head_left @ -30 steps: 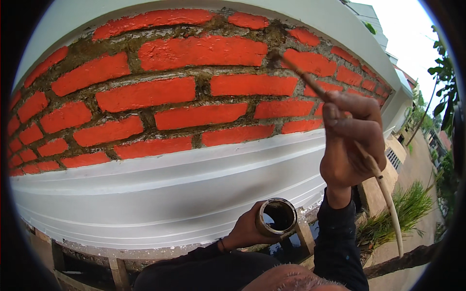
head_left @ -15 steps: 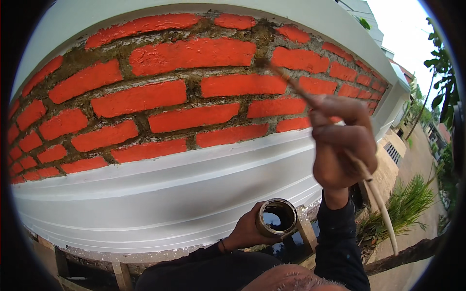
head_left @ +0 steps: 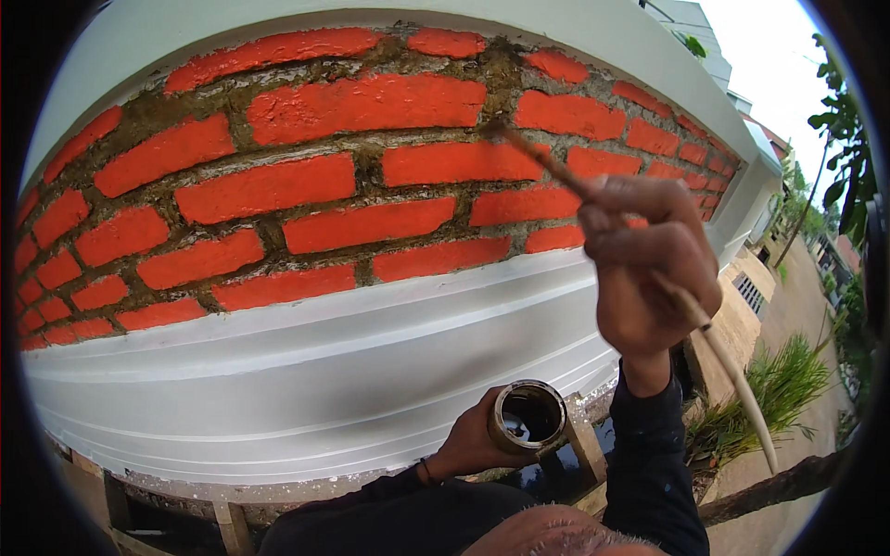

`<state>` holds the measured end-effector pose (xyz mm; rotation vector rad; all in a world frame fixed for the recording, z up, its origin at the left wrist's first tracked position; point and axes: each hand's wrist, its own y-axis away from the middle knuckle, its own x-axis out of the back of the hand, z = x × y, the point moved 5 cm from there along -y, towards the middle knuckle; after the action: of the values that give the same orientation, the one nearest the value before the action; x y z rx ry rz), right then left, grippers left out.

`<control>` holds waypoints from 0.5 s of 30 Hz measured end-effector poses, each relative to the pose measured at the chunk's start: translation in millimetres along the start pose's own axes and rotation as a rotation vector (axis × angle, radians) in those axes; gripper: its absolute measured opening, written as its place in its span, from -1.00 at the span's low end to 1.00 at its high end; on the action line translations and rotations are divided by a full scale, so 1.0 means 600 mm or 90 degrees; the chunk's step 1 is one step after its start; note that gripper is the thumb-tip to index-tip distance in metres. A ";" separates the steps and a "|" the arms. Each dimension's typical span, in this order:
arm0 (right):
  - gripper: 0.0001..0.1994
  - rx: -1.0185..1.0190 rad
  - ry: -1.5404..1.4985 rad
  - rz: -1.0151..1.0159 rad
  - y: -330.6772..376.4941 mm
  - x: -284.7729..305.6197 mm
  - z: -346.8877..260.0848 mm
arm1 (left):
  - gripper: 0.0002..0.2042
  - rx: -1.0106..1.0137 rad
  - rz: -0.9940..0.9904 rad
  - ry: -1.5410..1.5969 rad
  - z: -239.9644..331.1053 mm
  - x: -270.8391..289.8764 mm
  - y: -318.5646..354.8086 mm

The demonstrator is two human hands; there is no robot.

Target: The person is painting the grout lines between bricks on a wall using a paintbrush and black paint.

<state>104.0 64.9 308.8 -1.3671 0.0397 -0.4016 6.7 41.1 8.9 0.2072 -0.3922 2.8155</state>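
My right hand (head_left: 654,264) is closed round a long thin paintbrush (head_left: 547,165). Its dark tip touches, or nearly touches, the mortar joint (head_left: 505,79) between orange-red painted bricks (head_left: 371,102). The pale rear end of the handle curves down past my wrist. Lower down, my left hand (head_left: 471,435) grips a round open can (head_left: 530,414) from its left side. Dark liquid with a bright reflection shows inside the can. Much of the mortar at left and centre looks dark brown; toward the right it is greyer.
Below the bricks runs a white moulded ledge (head_left: 306,380), and a pale band (head_left: 593,37) frames them above. A wooden pole (head_left: 769,489) lies at lower right beside a grassy plant (head_left: 774,394). Beams (head_left: 586,440) stand below me. A path (head_left: 797,306) runs off at right.
My right hand and the brush have shifted slightly left, with the tip moving a little left and down along the joint. The can has barely moved; the reflection in it has shrunk.
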 end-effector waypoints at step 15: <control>-0.82 0.057 0.008 0.068 -0.003 0.013 0.018 | 0.01 -0.006 0.001 0.026 -0.004 -0.002 -0.001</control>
<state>113.4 72.3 314.1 -1.2683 0.1041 -0.3192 7.9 41.7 6.3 0.1466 -0.3969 2.8135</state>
